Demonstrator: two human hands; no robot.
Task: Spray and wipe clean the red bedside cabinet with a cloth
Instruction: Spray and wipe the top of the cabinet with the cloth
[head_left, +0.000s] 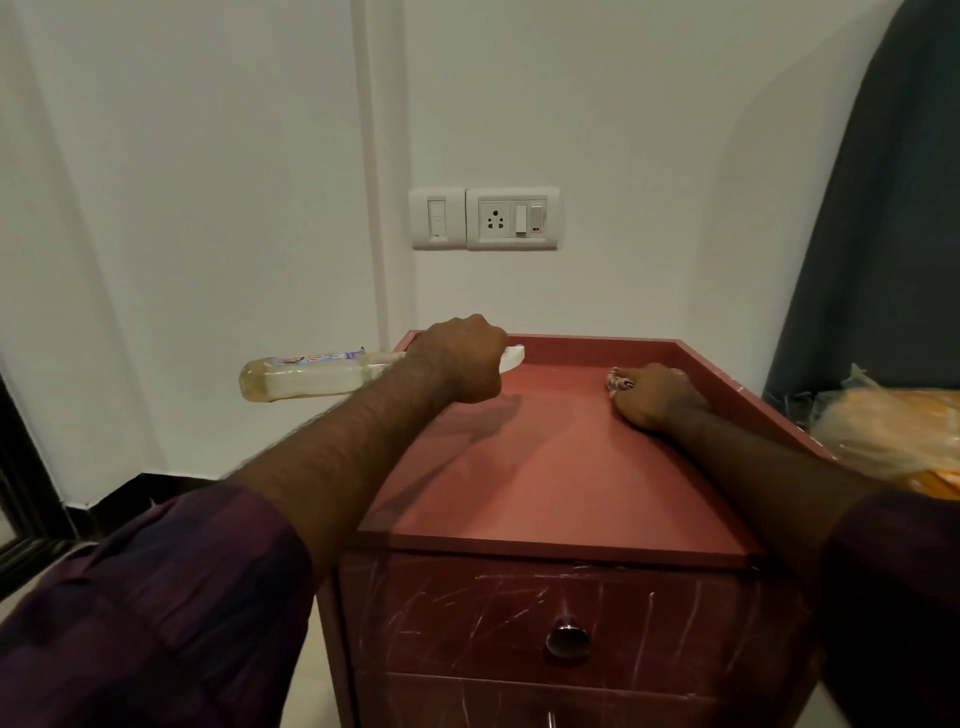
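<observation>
The red bedside cabinet stands in front of me with a raised rim on its back and sides. My left hand grips the neck of a spray bottle of pale yellow liquid. The bottle lies sideways, its body sticking out left past the cabinet and its white nozzle over the back left of the top. My right hand grips a bunched cloth pressed to the top near the back right rim. Only a small edge of the cloth shows beyond the fingers.
A white wall with a switch and socket plate rises behind the cabinet. A dark curtain hangs at right above an orange plastic-wrapped bundle. Scratched drawer fronts with a round metal knob face me. Pale floor lies at left.
</observation>
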